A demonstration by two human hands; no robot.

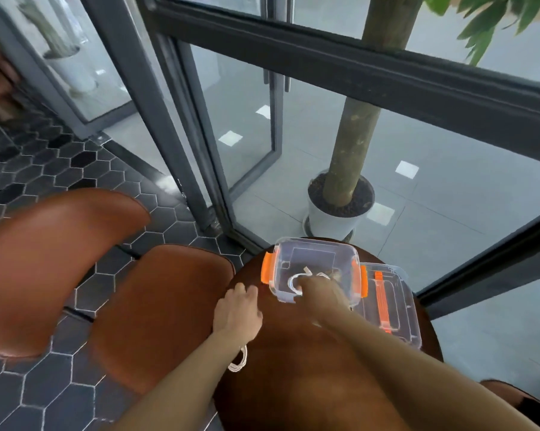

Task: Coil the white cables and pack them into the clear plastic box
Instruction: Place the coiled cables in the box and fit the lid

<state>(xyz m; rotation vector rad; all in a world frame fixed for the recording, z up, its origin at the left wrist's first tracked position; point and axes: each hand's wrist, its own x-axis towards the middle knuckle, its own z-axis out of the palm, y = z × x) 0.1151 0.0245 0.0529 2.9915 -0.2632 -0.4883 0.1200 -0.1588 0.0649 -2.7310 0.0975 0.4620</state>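
Observation:
A clear plastic box point(312, 248) with orange clips stands open at the far side of a round dark wooden table point(296, 377). My right hand point(320, 289) reaches down into the box and holds a coiled white cable point(293, 283) there. My left hand point(239, 311) rests on the table's left edge, fingers loosely bent, holding nothing I can see. Another coiled white cable point(239, 360) lies on the table, partly hidden under my left forearm.
The box's clear lid point(390, 301) with an orange handle lies right of the box. Two brown leather chairs point(156, 309) stand left of the table. A potted tree point(340, 209) and glass walls stand beyond it.

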